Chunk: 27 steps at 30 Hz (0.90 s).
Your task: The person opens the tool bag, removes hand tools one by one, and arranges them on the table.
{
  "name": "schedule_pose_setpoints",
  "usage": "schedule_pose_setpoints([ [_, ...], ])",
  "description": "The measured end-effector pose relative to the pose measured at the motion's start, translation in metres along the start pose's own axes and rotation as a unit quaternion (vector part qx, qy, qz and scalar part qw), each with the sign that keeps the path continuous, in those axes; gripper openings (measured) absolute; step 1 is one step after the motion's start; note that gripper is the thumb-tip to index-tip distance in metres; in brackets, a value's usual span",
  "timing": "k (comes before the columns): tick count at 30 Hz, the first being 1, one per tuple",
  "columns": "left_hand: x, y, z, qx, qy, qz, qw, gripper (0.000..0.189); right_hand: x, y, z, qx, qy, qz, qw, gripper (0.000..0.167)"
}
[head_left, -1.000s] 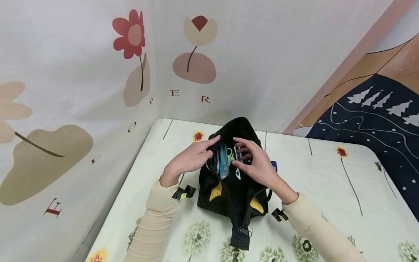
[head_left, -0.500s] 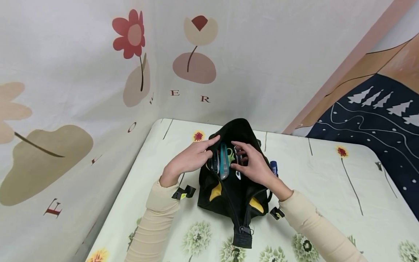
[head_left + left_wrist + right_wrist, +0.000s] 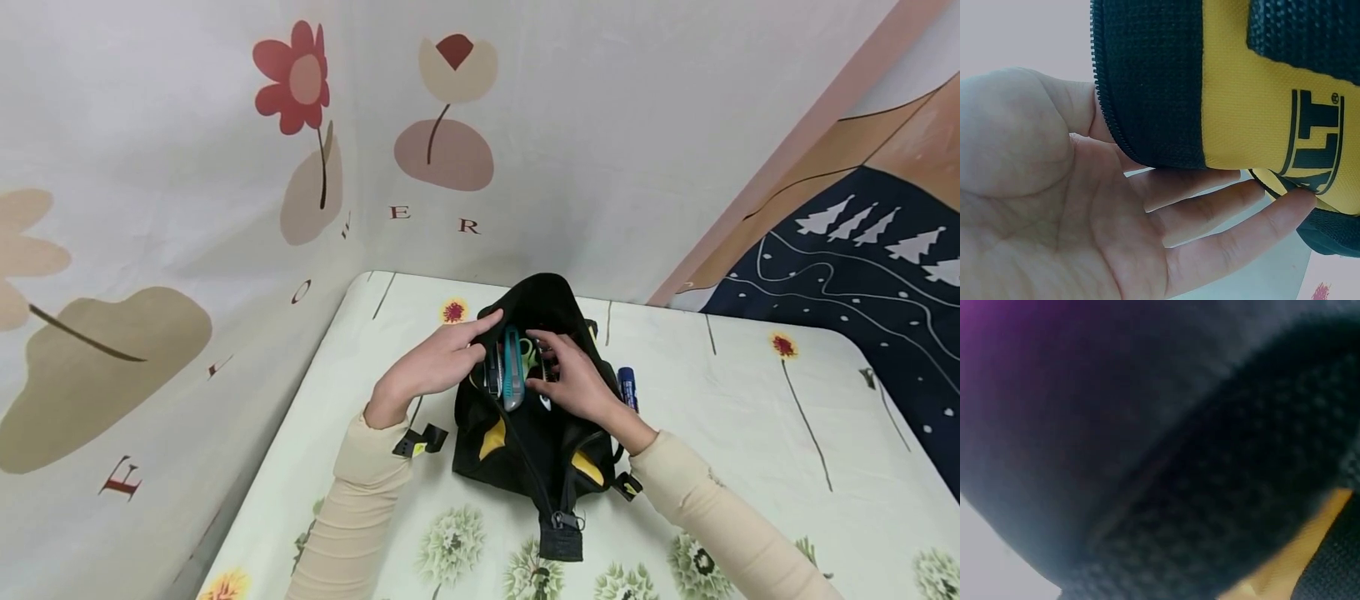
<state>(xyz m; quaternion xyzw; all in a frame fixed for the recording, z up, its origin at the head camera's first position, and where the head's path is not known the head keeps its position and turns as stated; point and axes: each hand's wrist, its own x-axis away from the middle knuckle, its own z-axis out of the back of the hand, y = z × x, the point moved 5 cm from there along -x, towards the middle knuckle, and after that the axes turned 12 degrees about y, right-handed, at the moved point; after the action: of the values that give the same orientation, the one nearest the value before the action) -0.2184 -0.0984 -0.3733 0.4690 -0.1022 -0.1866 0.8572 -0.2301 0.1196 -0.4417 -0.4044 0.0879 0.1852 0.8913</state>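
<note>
A black-and-yellow tool bag (image 3: pixel 495 467) stands on the table with its mouth unzipped. My left hand (image 3: pixel 438 360) holds the left side of its rim, thumb inside; in the left wrist view its fingers (image 3: pixel 1229 247) lie along the yellow outer wall. My right hand (image 3: pixel 581 379) reaches into the mouth, fingers bent around a slim dark item with a white end (image 3: pixel 545 402); I cannot tell whether it grips this. Left of those fingertips a teal box cutter (image 3: pixel 513 371) and green-handled scissors (image 3: pixel 527 358) show. Dark bag fabric (image 3: pixel 1210 506) fills most of the right wrist view.
A blue marker (image 3: pixel 627 385) lies on the table just right of the bag, beside my right wrist. The bag's zipper end (image 3: pixel 561 533) hangs toward me. A flower-print cloth covers the table (image 3: pixel 720 400). Patterned fabric walls (image 3: pixel 555 167) rise behind and at left.
My right hand has moved slightly left and lower into the bag, covering more of the slim item. The marker shows more fully. The zipper end shifted slightly right; my left hand stays put.
</note>
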Motion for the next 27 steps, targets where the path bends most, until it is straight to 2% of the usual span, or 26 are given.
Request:
schedule_pose_setpoints([
  [11,0.0,0.0,0.0,0.001,-0.001,-0.004,1.0,0.065,0.0,0.008,-0.003,0.024,0.002,-0.02,0.9995,0.075],
  [27,-0.001,0.0,-0.001,-0.005,0.002,-0.011,0.9999,0.065,-0.002,0.017,-0.009,0.076,0.001,-0.041,0.9963,0.086],
])
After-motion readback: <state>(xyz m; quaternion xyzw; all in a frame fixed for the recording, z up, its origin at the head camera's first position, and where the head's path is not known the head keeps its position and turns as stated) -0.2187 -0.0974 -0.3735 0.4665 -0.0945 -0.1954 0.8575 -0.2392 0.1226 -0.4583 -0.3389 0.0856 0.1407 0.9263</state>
